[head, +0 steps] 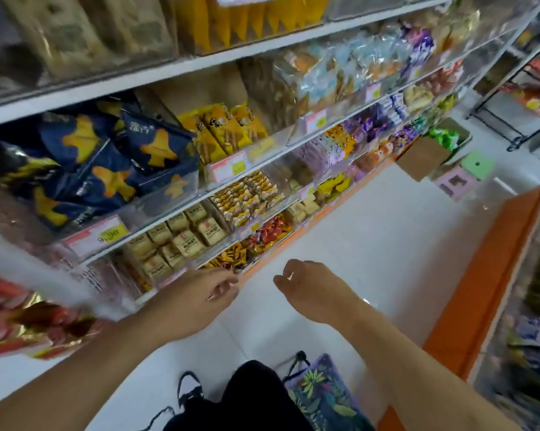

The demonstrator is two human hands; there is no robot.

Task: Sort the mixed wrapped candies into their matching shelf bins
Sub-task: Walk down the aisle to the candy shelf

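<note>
1. At the low clear plastic shelf bin (231, 259) of gold-and-red wrapped candies (228, 255), the left hand (200, 293) is held, fingers curled; contents cannot be told.
2. The right hand (309, 284) is held beside it, loosely curled, grasping nothing, seemingly ready to sort.

Price tag (97, 236) on shelf edge under dark blue snack bags (106, 163): yellow patch reads roughly "9.30", blurred. Bag lettering, other tags: unreadable.

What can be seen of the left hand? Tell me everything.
The left hand reaches on a bare forearm toward the lowest shelf bin of orange and gold wrapped candies. Its fingers are curled together at the bin's front edge, seemingly pinching something small; blur hides what. It hangs above the white floor.
</note>
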